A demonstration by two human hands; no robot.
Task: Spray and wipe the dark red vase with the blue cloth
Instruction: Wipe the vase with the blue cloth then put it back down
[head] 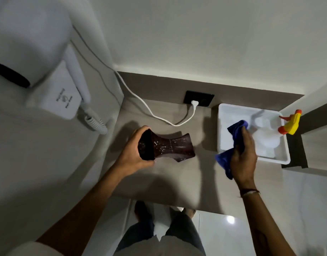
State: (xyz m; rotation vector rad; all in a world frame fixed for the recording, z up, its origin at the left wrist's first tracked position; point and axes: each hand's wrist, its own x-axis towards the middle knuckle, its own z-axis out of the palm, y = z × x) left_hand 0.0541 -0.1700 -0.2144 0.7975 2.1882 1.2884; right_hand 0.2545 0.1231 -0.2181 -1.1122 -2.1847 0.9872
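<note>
The dark red vase is tipped on its side above the grey counter, its mouth toward me, with pale spray specks on its waist. My left hand is wrapped around the vase's mouth end. My right hand is closed around the bunched blue cloth, to the right of the vase and apart from it, over the near left corner of the white tray. The spray bottle, with a yellow and orange head, stands at the tray's far right.
A white cable runs across the counter's back to a plug in a black wall socket. A white wall-mounted hair dryer unit with a coiled cord hangs at the left. The tiled floor and my feet lie below the counter's front edge.
</note>
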